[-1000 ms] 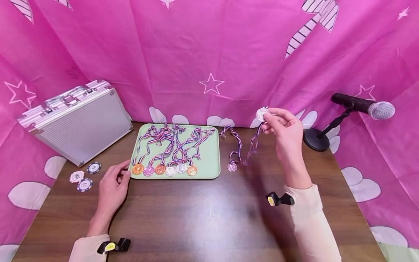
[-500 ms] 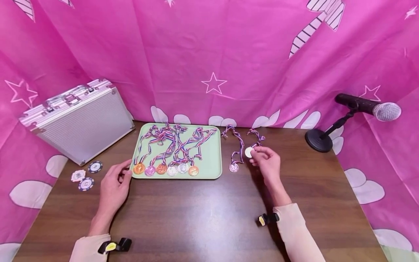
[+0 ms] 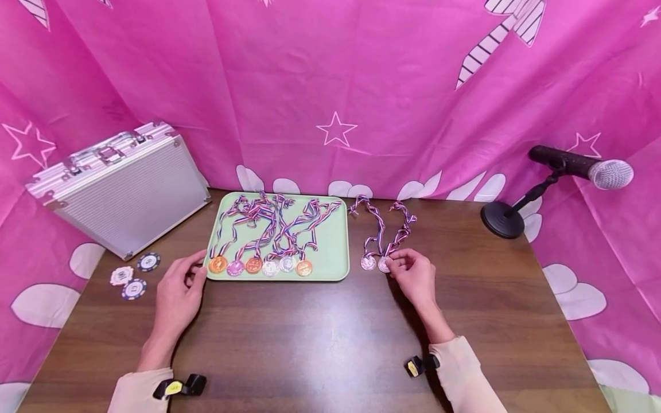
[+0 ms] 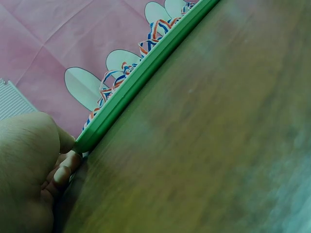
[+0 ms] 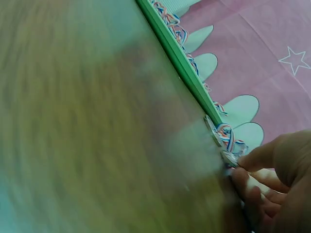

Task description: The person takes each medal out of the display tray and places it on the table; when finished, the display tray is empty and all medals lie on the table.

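Silver-toned, the medal [image 3: 383, 264] in the right hand [image 3: 415, 278] is pinched at its edge between thumb and bent fingers, right of the tray [image 3: 332, 264]; I see its striped ribbon [image 3: 403, 233] trailing back over the table [image 3: 310, 344]. I have the left hand [image 3: 178, 289] gripping the tray's near left corner, fingers partly curled. Another medal [image 3: 368, 263] lies between the tray and the pinched one. Six medals [image 3: 253, 265] line the tray's near edge, inside. Farther out, I make out poker chips [image 3: 134, 289] and an aluminium case [image 3: 129, 198] left of the tray, a microphone [image 3: 568, 164] well right of it.
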`<action>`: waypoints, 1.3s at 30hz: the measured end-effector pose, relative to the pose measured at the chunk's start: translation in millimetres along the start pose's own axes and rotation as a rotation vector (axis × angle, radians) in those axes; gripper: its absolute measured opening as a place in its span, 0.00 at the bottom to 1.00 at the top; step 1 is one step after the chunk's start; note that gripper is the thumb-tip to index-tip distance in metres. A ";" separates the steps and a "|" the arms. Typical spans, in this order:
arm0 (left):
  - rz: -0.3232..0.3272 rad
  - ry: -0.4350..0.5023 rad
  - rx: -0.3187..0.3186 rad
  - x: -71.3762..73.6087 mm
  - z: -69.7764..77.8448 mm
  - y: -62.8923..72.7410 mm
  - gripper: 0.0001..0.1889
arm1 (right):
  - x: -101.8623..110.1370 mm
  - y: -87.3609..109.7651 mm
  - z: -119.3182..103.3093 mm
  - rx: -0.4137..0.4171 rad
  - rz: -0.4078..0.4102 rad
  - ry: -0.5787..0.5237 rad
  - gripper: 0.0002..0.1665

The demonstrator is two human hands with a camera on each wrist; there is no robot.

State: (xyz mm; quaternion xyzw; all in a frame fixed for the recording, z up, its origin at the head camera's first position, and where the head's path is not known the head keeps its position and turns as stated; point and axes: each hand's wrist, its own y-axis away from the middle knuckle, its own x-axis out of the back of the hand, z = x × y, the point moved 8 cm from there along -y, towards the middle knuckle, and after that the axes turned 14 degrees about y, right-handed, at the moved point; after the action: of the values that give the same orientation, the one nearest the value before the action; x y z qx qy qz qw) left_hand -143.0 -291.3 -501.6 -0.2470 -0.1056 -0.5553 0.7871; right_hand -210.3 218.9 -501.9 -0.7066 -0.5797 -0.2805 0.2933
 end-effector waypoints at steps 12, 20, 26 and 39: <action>0.003 0.000 -0.010 0.2 0.7 -1.0 0.19 | -1.2 -2.1 -2.0 0.060 0.082 0.114 0.07; -0.002 0.003 -0.009 -0.2 0.7 -1.5 0.19 | -0.2 -1.2 -0.1 0.061 0.097 0.056 0.07; -0.002 0.006 -0.010 -0.4 0.6 -1.4 0.19 | 3.8 6.3 -1.5 0.047 0.120 0.009 0.05; -0.002 -0.005 -0.001 -0.1 -0.9 -0.8 0.20 | -21.2 30.5 -57.4 0.193 0.024 -0.114 0.05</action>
State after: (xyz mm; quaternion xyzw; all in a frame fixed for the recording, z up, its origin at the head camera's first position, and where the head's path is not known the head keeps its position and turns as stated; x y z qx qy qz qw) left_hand -143.8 -291.9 -502.2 -0.2490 -0.1076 -0.5553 0.7862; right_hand -187.2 157.9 -481.7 -0.6967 -0.6113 -0.1790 0.3300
